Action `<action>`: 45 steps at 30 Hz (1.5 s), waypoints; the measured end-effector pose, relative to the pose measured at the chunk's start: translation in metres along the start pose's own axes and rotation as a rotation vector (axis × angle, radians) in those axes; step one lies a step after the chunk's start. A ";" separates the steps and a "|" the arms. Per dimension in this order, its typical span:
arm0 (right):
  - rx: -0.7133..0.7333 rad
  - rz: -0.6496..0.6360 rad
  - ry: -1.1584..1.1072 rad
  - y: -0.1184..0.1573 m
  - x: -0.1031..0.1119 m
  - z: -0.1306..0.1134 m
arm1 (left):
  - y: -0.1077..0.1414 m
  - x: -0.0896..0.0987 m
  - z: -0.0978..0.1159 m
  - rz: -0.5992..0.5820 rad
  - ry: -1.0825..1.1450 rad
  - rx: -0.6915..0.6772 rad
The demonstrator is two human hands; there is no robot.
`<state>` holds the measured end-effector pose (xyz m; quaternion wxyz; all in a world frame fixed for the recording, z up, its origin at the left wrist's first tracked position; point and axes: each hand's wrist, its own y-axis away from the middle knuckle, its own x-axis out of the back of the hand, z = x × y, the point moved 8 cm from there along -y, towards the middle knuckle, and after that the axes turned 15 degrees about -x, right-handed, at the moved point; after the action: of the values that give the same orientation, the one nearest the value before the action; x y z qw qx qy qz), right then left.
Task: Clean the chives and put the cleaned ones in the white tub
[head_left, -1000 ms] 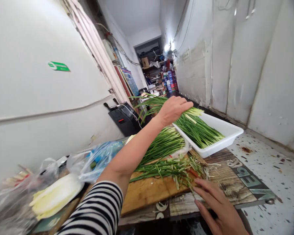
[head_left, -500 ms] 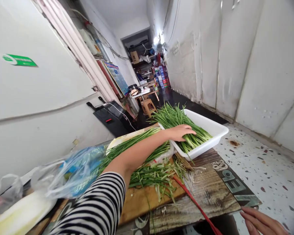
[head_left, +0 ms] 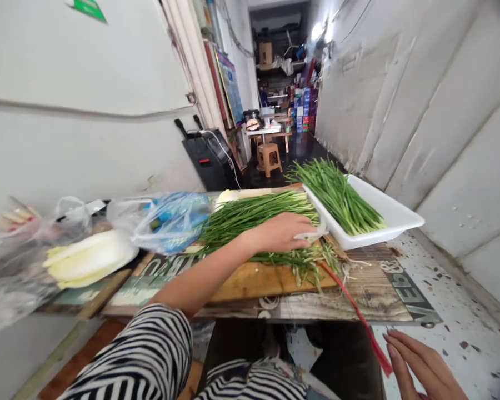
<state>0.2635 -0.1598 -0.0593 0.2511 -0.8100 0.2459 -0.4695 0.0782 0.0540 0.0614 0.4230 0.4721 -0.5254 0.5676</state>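
Observation:
My left hand (head_left: 281, 230) reaches over the cutting board (head_left: 250, 280), its fingers closed on a piece of clear plastic bag (head_left: 316, 232). Under and behind that hand lies a pile of long green garlic chives (head_left: 254, 210). Loose trimmings (head_left: 310, 266) are scattered at the board's right end. Another bundle of chives (head_left: 339, 194) rests in the white plastic tray (head_left: 394, 214), its leaf tips over the far left rim. At the lower right, my right hand (head_left: 425, 361) has its fingers stretched out beside the end of a red strip (head_left: 364, 328); it holds nothing I can see.
A pale Chinese cabbage (head_left: 91, 258) and plastic bags (head_left: 173, 219) lie on the left of the table (head_left: 358, 303). Part of another cabbage (head_left: 226, 198) shows behind the chives. A black speaker-like box (head_left: 210, 161) and a brown stool (head_left: 269, 158) stand beyond.
My left hand has left the chives in the tray and come back left, taking hold of the plastic by the board. The view has levelled. My right hand stays low at the right.

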 end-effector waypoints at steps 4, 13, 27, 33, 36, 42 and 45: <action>-0.041 -0.073 0.000 -0.002 -0.008 -0.030 | 0.076 -0.028 0.054 0.217 0.015 0.045; 0.258 -0.416 -0.043 -0.033 -0.093 -0.149 | 0.155 -0.078 0.090 0.413 -0.079 0.465; 0.276 -0.530 0.502 -0.130 -0.152 -0.084 | 0.160 -0.082 0.099 0.345 -0.198 0.463; 0.290 -0.444 0.410 -0.142 -0.136 -0.091 | 0.161 -0.083 0.098 0.368 -0.175 0.462; 0.240 -0.430 0.384 -0.165 -0.145 -0.092 | 0.160 -0.083 0.096 0.390 -0.158 0.488; -0.023 -0.506 0.625 -0.225 -0.201 -0.076 | 0.157 -0.082 0.089 0.367 -0.179 0.477; -0.076 -0.523 0.682 -0.242 -0.217 -0.074 | 0.162 -0.081 0.088 0.364 -0.210 0.419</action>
<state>0.1421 0.1468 -0.0111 -0.0019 -0.6522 0.1180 -0.7488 -0.0559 -0.0472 -0.0494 0.1508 0.5033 -0.5137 0.6783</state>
